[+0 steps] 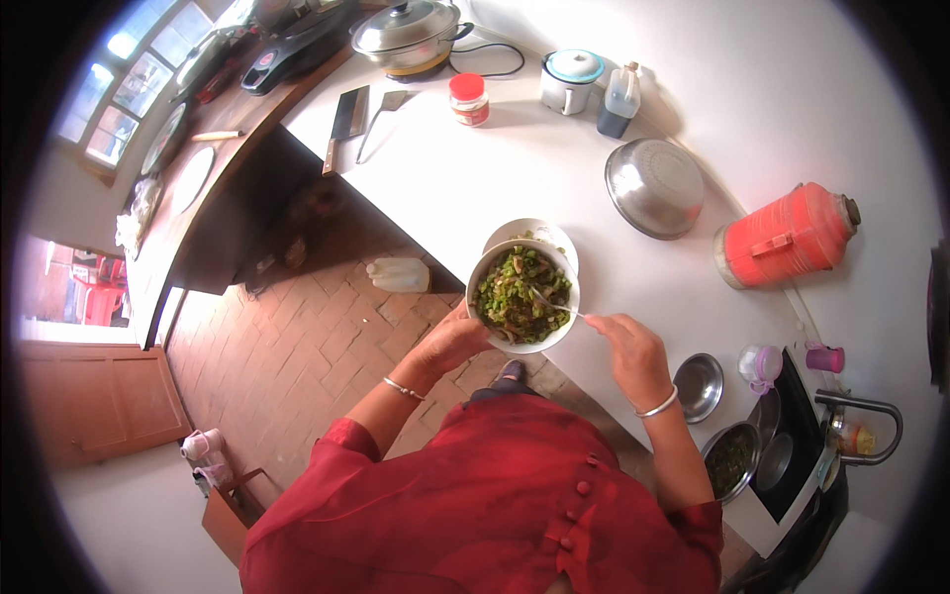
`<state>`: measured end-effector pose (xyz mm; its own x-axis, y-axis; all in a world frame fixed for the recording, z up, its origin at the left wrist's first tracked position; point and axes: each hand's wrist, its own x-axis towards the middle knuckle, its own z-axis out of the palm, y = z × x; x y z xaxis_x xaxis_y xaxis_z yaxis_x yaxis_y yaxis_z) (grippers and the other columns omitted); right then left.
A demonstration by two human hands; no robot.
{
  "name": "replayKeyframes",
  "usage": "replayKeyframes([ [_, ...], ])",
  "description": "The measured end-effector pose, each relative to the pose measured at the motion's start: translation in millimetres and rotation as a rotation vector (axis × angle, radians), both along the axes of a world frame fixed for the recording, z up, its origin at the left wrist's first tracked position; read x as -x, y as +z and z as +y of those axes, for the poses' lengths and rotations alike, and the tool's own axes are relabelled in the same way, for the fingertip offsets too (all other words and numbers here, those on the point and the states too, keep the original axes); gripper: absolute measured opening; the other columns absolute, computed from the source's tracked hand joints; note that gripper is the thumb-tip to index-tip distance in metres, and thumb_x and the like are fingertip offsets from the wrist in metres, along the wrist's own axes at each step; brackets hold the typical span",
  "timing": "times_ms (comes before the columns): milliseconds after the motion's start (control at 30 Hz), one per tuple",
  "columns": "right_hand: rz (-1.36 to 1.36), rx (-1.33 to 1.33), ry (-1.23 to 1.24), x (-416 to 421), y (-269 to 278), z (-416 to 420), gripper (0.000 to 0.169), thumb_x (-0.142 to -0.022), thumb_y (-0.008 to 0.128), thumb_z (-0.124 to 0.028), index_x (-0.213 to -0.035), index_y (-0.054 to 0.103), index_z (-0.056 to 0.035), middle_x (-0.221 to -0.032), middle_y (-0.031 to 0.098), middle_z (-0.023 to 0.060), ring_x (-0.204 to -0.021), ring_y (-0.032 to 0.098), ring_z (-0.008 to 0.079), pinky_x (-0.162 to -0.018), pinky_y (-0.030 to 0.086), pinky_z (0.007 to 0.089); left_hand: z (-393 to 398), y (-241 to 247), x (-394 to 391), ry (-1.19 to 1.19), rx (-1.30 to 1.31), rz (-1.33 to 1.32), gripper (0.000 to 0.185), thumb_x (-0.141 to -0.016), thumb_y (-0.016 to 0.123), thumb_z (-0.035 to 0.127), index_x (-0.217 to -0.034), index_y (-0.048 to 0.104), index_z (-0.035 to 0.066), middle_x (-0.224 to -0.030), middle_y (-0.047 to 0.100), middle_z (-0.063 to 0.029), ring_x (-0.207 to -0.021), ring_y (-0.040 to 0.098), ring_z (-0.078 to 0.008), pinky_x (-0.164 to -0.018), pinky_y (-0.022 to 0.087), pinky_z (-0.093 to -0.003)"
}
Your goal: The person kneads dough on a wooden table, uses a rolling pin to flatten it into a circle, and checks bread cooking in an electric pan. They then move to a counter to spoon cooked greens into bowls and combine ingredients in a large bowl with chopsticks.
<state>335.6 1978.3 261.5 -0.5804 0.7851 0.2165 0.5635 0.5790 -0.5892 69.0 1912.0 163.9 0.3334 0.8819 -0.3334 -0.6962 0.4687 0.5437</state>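
My left hand [462, 338] grips a white bowl [536, 347] by its lower left side. Chopped green vegetables mixed with brownish pieces [516, 293] fill the bowl. In my right hand [629, 349] is the handle of a metal spoon or fork [562, 307], whose head is sunk in the food and hidden. Behind the bowl, partly covered by it, a white plate [545, 230] with some green bits sits on the white countertop [438, 178].
A cleaver [349, 119] and a spatula [380, 115] lie at the counter's far left. Beyond them stand an electric pot [407, 41] and a red-lidded jar [469, 100]. An upturned metal basin [657, 189], a red thermos flask [787, 236] and a sink [787, 445] are on the right.
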Motion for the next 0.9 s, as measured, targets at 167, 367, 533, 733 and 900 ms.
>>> replayKeyframes([
  [167,0.237,0.24,-0.216,-38.2,-6.2,-20.7,0.027,-0.087,0.049,0.003,-0.108,0.064,-0.0035,-0.083,0.063,0.0072,-0.062,0.055,0.0151,-0.056,0.046,0.0281,11.5,0.0,-27.7,-0.101,0.01,-0.058,0.076,-0.077,0.066,0.024,-0.142,0.03,0.008,-0.138,0.043,-0.0108,-0.125,0.045,-0.0285,-0.104,0.038,-0.0506],
  [367,0.665,0.817,-0.565,-70.1,-35.1,-58.4,0.025,-0.094,0.047,-0.003,-0.114,0.062,-0.0005,-0.085,0.061,0.0055,-0.055,0.043,0.0044,-0.053,0.041,0.0195,27.9,-0.8,-69.4,-0.24,0.079,-0.119,0.073,-0.07,0.056,0.009,-0.139,0.031,0.006,-0.135,0.045,-0.0143,-0.122,0.047,-0.0295,-0.104,0.037,-0.052],
  [533,0.758,0.804,-0.672,-83.6,-47.6,-83.6,0.026,-0.095,0.048,-0.004,-0.116,0.061,-0.0018,-0.085,0.061,0.0055,-0.055,0.043,0.0052,-0.053,0.04,0.0195,35.2,-22.8,-101.1,-0.344,0.126,-0.117,0.075,-0.071,0.056,0.007,-0.14,0.028,0.008,-0.134,0.044,-0.0149,-0.122,0.047,-0.0312,-0.105,0.036,-0.0519],
  [733,0.69,0.646,-0.808,-96.6,-57.2,-108.6,0.026,-0.094,0.048,-0.004,-0.116,0.062,-0.0041,-0.086,0.059,0.0022,-0.06,0.042,0.0041,-0.057,0.039,0.0184,45.9,-45.1,-136.0,-0.456,0.127,-0.152,0.08,-0.069,0.057,0.006,-0.141,0.023,0.012,-0.134,0.043,-0.015,-0.122,0.047,-0.0326,-0.104,0.039,-0.0516],
  [900,0.715,0.644,-0.848,-98.4,-69.2,-122.7,0.026,-0.095,0.045,-0.005,-0.116,0.061,-0.0047,-0.086,0.056,0.0002,-0.061,0.042,0.0038,-0.057,0.039,0.0181,50.6,-52.0,-154.6,-0.46,0.153,-0.157,0.078,-0.07,0.055,0.002,-0.141,0.023,0.011,-0.134,0.043,-0.0155,-0.122,0.047,-0.0338,-0.104,0.039,-0.0533],
])
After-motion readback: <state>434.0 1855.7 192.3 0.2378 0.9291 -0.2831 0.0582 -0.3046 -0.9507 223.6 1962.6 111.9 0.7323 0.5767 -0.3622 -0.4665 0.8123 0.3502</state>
